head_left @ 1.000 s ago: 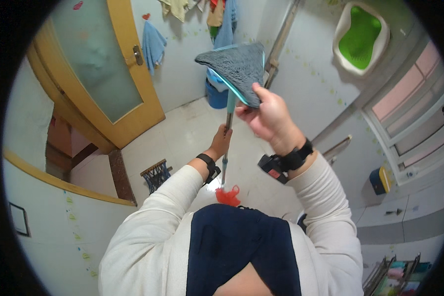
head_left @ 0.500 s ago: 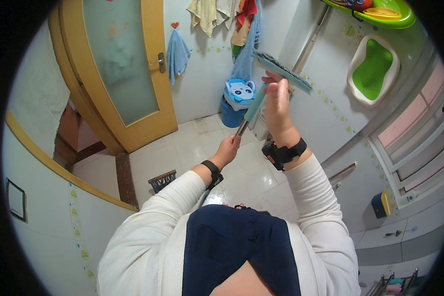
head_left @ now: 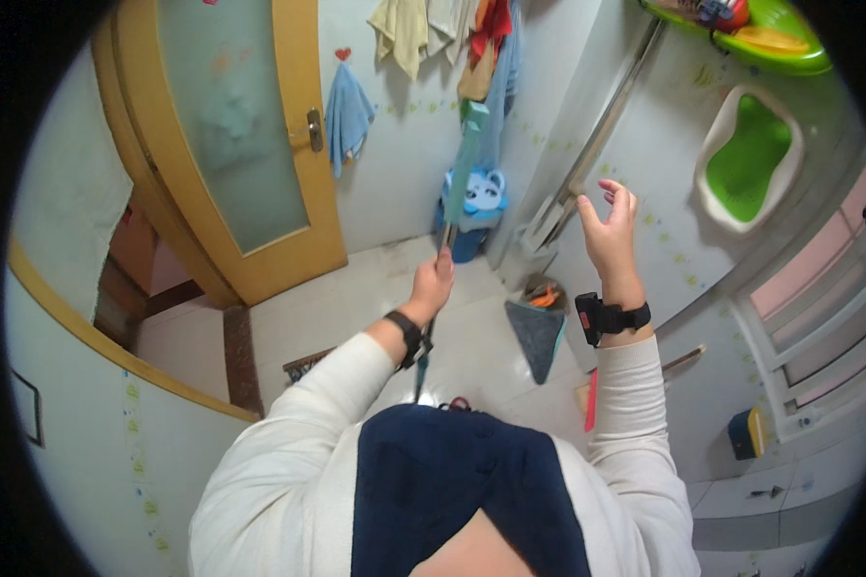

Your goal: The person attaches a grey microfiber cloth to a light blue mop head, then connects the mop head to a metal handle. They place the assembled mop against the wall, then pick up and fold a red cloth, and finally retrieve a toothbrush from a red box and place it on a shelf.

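Head view: a pole (head_left: 461, 183) is held in the left hand (head_left: 433, 284), whose fingers are wrapped around the shaft just below its teal upper section, with the thumb laid along it. The pole is held steeply, its teal end raised well above the fingers and its lower part passing down beneath the hand toward the person's front, where it is partly hidden by the forearm and the dark blue top (head_left: 452, 481). Nothing is held in the right hand (head_left: 611, 231); it is raised to the right of the pole and well apart from it, the thumb separated from the loosely curled fingers. A triangular grey mop head (head_left: 539, 337) with a teal edge is seen lower down, between the two hands from left to right and touched by neither. It lies away from the right fingertips and is clear of the pole's teal end, one corner being pointed toward the person; whether it is fully rested on the tiled floor (head_left: 375, 279) cannot be told. Just beyond it a container (head_left: 560, 287) with an orange item (head_left: 547, 296) is seen, partly covered by the mop head's far edge. A black band (head_left: 592, 320) is worn on the right wrist and another on the left. Behind the pole, a blue bucket (head_left: 467, 248) is topped by a blue and white seat (head_left: 481, 195), and a blue towel (head_left: 348, 113) is hung beside the door (head_left: 310, 207).
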Demonstrator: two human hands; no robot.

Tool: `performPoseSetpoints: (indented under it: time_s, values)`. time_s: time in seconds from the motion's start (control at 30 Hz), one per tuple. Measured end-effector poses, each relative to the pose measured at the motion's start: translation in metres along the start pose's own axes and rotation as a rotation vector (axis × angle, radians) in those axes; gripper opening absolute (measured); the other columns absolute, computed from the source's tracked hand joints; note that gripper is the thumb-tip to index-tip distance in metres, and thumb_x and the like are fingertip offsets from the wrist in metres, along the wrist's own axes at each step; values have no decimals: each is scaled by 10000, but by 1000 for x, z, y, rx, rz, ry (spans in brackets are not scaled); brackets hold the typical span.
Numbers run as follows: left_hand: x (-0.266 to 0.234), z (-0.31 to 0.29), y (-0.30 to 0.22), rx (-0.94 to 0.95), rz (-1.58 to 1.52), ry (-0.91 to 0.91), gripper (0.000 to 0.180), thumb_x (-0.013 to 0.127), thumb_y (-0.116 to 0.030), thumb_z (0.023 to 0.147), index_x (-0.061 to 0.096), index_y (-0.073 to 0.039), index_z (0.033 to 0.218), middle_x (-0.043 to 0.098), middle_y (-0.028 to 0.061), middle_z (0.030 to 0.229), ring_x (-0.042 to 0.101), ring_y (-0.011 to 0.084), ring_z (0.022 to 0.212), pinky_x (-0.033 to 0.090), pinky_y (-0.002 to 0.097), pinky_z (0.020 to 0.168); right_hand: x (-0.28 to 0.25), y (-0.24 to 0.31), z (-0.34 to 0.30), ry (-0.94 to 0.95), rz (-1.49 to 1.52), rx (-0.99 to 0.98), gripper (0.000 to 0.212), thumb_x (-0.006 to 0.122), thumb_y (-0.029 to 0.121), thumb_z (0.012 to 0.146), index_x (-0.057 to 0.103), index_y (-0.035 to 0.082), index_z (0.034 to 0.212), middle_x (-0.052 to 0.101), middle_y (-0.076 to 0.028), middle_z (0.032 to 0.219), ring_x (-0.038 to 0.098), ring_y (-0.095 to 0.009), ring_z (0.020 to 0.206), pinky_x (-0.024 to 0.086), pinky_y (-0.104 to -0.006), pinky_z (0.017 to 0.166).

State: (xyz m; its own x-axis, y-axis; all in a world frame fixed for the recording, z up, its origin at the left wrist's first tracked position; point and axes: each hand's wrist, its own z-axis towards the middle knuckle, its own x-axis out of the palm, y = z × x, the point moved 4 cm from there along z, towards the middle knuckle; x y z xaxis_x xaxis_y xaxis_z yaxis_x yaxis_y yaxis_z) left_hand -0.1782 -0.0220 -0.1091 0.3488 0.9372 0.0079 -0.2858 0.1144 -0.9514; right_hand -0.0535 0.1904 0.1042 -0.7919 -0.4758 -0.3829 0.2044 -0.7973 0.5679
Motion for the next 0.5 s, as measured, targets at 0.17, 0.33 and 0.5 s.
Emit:
performPoseSetpoints:
  time_s: [0.17, 0.33, 0.5]
  values:
    - [23, 62, 21, -144, -129, 11, 655, 264, -676, 908, 371, -107, 600, 388, -4, 519, 358, 98, 476, 278, 251, 455, 18, -119, -49, 62, -153, 114, 368, 696, 188, 762, 550, 37, 1064, 461, -194, 1163, 412, -352, 1162, 347, -415, 994]
    - [39, 114, 52, -136, -141, 119, 697, 224, -753, 855, 357, -111, 619, 369, 1, 536, 364, 119, 514, 288, 243, 506, 4, -219, -100, 197, -243, 295, 336, 702, 206, 767, 582, 43, 1035, 499, -182, 1141, 434, -325, 1153, 364, -386, 979]
    - [58, 145, 100, -123, -44, 243, 691, 226, -701, 897, 410, -80, 657, 407, 22, 584, 390, 130, 562, 315, 261, 551, -31, -307, -165, 296, -267, 739, 291, 690, 208, 785, 610, 36, 1005, 602, -127, 916, 571, -260, 883, 460, -352, 824]
